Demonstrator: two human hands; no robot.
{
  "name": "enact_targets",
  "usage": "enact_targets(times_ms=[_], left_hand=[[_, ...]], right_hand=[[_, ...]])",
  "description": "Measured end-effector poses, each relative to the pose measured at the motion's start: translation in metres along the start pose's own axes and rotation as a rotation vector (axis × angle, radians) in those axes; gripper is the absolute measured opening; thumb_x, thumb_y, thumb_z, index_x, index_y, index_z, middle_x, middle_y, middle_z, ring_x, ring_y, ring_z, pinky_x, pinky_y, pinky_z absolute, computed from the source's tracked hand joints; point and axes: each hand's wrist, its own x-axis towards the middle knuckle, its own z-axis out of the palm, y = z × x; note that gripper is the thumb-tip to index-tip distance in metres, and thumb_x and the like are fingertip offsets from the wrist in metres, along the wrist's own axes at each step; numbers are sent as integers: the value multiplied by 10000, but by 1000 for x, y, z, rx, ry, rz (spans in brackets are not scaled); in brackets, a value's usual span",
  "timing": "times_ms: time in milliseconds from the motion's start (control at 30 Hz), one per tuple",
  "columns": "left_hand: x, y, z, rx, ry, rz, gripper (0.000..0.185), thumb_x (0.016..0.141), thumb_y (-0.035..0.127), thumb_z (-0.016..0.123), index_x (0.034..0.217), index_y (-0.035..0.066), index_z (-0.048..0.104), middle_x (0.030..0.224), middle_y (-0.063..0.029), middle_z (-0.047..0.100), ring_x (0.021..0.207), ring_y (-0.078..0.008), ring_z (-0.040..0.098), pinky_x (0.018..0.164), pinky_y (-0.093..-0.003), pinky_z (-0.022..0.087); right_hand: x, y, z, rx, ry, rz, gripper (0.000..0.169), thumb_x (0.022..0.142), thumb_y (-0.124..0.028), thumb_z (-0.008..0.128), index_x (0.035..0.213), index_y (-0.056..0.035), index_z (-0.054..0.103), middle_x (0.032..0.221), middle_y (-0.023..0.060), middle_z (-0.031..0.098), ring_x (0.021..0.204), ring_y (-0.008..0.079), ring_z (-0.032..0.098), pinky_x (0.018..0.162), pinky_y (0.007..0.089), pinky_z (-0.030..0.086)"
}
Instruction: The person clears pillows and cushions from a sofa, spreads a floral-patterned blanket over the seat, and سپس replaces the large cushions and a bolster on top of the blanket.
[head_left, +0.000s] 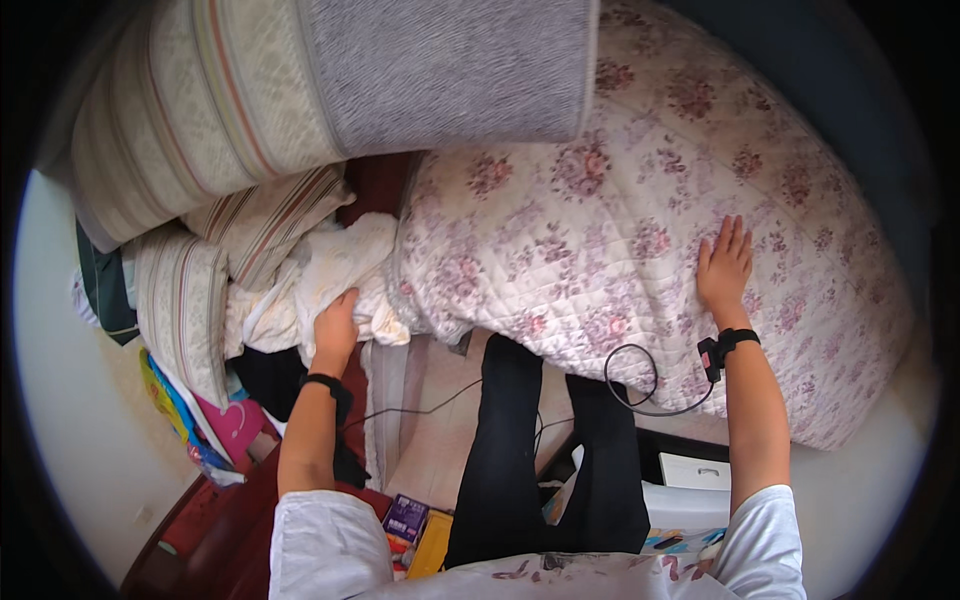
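Note:
My right hand (726, 271) lies palm down on a quilted floral bedspread (555, 247), its fingers a little apart. The bedspread is pale with purple and pink flowers, and its near edge hangs down in front of my legs. My left hand (337, 330) is at a bunched cream cloth (337, 255), left of the bedspread. Its fingertips are partly hidden against the folds, so I cannot tell whether they grip the cloth. A striped cushion (274, 221) lies just beyond that cloth, and another striped cushion (187, 300) stands to its left.
A large striped piece with a grey plush panel (457, 71) overhangs the far side. Bright plastic packages (187, 420) lie at the left by the wall. A black cable (420, 411) crosses low by my legs. Boxes (409, 517) and a white drawer (696, 471) are near my feet.

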Motion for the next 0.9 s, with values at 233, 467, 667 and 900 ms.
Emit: enact_targets(times_ms=[233, 467, 667, 900], left_hand=[[-96, -178, -45, 356, -167, -24, 98, 696, 60, 558, 737, 52, 647, 784, -159, 601, 718, -341, 601, 648, -444, 486], [-269, -293, -288, 508, -166, -654, 261, 686, -11, 506, 914, 20, 628, 938, -200, 583, 859, -368, 581, 749, -459, 462], [-143, -157, -174, -34, 132, -238, 427, 751, 36, 497, 1175, -12, 507, 1207, -215, 487, 1087, -369, 490, 927, -418, 394], [113, 163, -57, -539, -122, -122, 607, 852, 301, 544, 1325, -32, 358, 1350, -233, 385, 1253, -380, 363, 1051, -419, 287]], right_hand=[[-3, -13, -11, 23, -278, 170, 654, 896, -397, 385, 1452, -137, 159, 1507, 110, 150, 1361, 388, 163, 1030, 542, 267], [-8, -22, -3, -7, -240, 205, 670, 879, -371, 380, 1454, -120, 145, 1518, 115, 94, 1364, 405, 137, 1008, 577, 275], [-1, -29, -8, 35, -239, 238, 676, 860, -350, 373, 1452, -114, 149, 1519, 123, 86, 1364, 418, 121, 997, 611, 261], [-4, -21, 1, 15, -270, 225, 692, 849, -374, 384, 1449, -110, 163, 1514, 130, 109, 1356, 429, 136, 997, 601, 271]])
